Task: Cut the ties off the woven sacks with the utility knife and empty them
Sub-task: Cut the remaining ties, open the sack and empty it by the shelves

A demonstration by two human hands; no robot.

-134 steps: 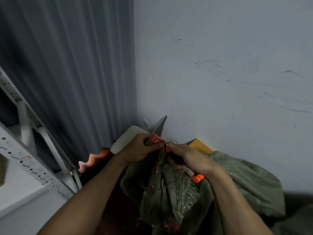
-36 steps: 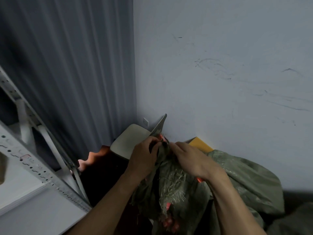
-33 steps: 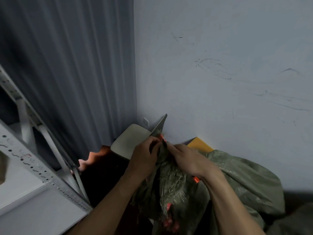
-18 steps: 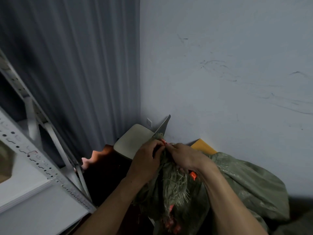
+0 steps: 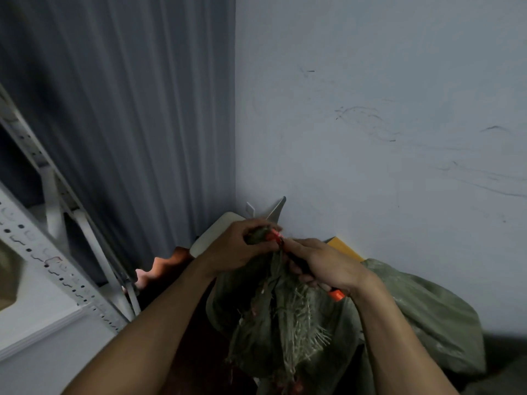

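Observation:
A green woven sack (image 5: 422,317) stands against the wall at the lower right, its gathered neck (image 5: 273,283) raised between my hands. Frayed strands hang from the mouth. My left hand (image 5: 239,246) pinches the top of the neck, where an orange tie (image 5: 274,234) shows beside the fingers. My right hand (image 5: 325,266) is shut on the utility knife, whose orange end (image 5: 336,295) sticks out below the palm. The blade end is at the tie, mostly hidden by the fingers.
A white perforated metal rack (image 5: 57,269) stands at the left. A grey curtain (image 5: 128,124) hangs behind it. In the corner lie a white board (image 5: 211,235), a grey sheet (image 5: 276,210) and a yellow object (image 5: 342,246). The wall is close ahead.
Over the last second my hands stay at the sack's neck with small shifts. The knife's orange end now shows more below my right palm. The view has shifted slightly.

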